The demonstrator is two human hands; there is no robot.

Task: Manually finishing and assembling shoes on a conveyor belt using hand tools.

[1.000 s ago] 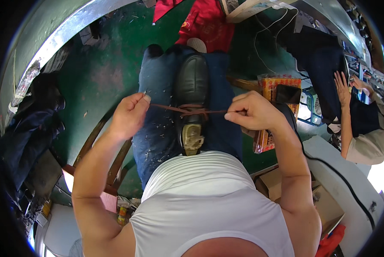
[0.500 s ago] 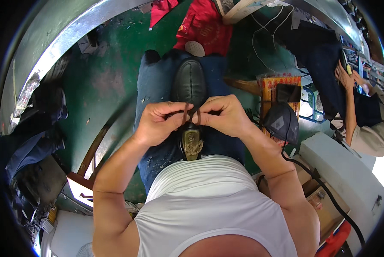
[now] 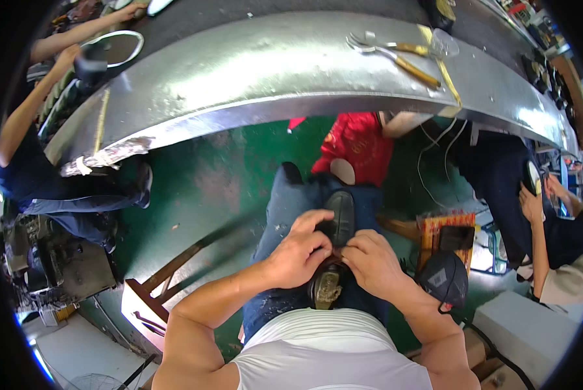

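A black leather shoe [image 3: 344, 218] lies across my lap, toe pointing away from me. Out of its heel opening shows a worn yellowish shoe last [image 3: 327, 290]. My left hand [image 3: 299, 252] is closed at the left side of the shoe's throat, its index finger reaching over the upper. From the other side my right hand [image 3: 374, 261] pinches at the same spot, fingertips almost meeting the left ones. Between them a bit of brown lace [image 3: 337, 252] shows; most of it is hidden by the fingers.
A metal-edged bench [image 3: 239, 71] curves across ahead, with pincers [image 3: 402, 62] on it. Co-workers sit left and right; a hand [image 3: 532, 203] at right holds a shoe part. A black cap [image 3: 443, 281] and a wooden stool [image 3: 155, 292] flank me. Red cloth [image 3: 363, 143] hangs beneath the bench.
The view has tilted up, bringing the bench top and pincers into sight. My hands have drawn in lower against the shoe, and the lace ends seen before are now mostly covered.
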